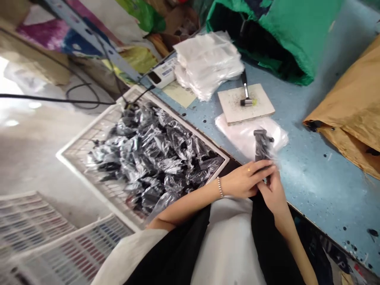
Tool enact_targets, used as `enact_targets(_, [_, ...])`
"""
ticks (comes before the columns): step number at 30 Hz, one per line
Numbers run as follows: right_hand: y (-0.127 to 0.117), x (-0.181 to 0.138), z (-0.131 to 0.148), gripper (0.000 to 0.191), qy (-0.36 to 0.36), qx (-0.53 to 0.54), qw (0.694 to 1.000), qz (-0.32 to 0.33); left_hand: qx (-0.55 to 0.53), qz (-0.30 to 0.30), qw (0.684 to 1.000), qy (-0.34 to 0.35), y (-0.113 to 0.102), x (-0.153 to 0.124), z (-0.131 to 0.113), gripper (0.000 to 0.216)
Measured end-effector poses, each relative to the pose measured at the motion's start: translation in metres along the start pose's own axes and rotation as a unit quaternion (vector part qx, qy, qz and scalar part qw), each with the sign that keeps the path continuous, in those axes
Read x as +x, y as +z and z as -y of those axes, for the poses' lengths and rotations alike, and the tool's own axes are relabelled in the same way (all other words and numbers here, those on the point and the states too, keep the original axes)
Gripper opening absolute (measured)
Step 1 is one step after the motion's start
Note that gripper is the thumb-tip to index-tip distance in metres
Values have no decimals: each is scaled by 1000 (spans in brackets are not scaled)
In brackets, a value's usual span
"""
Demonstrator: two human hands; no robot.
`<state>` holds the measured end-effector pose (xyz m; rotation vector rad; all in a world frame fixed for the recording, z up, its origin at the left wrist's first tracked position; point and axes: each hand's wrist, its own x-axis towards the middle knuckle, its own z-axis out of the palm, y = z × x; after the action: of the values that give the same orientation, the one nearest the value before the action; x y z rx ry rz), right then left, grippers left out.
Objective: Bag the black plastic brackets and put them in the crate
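Note:
My left hand (245,180) and my right hand (273,190) meet at the near edge of the blue table (311,170). Both are closed on the lower end of a black part in a clear plastic bag (261,146), which sticks up from my fingers. My left wrist wears a bead bracelet, and a ring shows on one finger. Just behind the part lies a flat pile of clear bags (246,134). To my left stands a white crate (74,158) filled with several bagged black parts (154,158).
A white board (234,107) with a small hammer (246,93) on it lies behind the bags. Further back sits a stack of white plastic bags (208,63), a green sack (285,35) and a brown paper sack (353,103) on the right. More crates (44,241) stand on the floor.

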<state>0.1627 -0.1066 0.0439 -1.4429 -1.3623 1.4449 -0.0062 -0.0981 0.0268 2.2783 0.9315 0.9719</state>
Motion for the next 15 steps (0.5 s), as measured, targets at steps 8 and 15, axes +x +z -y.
enact_targets(8, [0, -7, 50, 31, 31, 24, 998, 48, 31, -29, 983, -177, -132, -76, -14, 32])
enact_targets(15, [-1, 27, 2, 24, 5, 63, 994, -87, 278, 175, 662, -673, -156, -248, 27, 22])
